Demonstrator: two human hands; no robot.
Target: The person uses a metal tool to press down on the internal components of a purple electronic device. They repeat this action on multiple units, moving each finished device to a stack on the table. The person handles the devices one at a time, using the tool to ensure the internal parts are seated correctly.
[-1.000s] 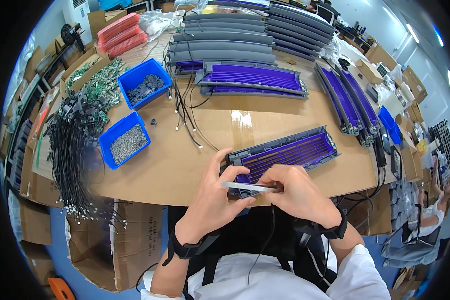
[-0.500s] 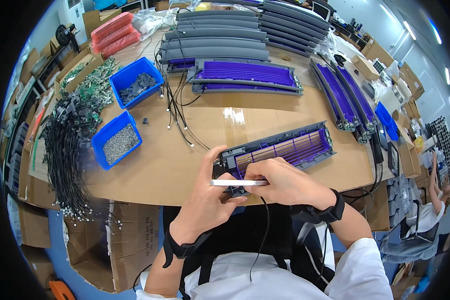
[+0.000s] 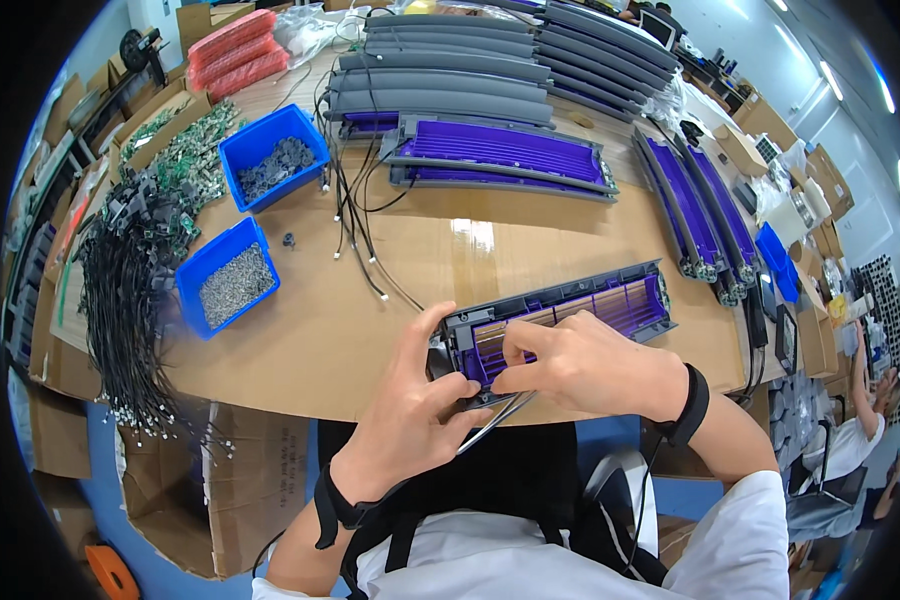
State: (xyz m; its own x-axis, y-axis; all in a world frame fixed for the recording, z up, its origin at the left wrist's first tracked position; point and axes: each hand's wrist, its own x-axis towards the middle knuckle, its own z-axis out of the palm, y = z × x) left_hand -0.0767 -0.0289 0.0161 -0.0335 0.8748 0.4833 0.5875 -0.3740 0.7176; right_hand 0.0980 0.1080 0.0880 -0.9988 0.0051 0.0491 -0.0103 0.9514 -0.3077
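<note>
A long grey housing with a purple slotted inside (image 3: 620, 312) lies slanted on the cardboard-covered table in front of me. My left hand (image 3: 410, 395) grips its left end, the index finger along the outer end and the thumb near the front corner. Inside that same end, my right hand (image 3: 590, 368) has its thumb and index finger bent together, close to the left fingertips. Whatever is between the right fingers is too small or hidden. A thin grey-white cable or strip (image 3: 492, 422) slants below the hands at the housing's front edge.
Blue bins of dark clips (image 3: 315, 180) and small metal parts (image 3: 183, 290) stand left, beside a bundle of black cables (image 3: 120, 320). More grey-purple housings (image 3: 500, 150) lie at the back, with others (image 3: 685, 205) at right. Loose wires (image 3: 350, 225) trail across the table.
The whitish strip that lay across between my hands now shows lower, below the housing's front edge. My right fingers have shifted slightly right and down inside the housing's left end.
</note>
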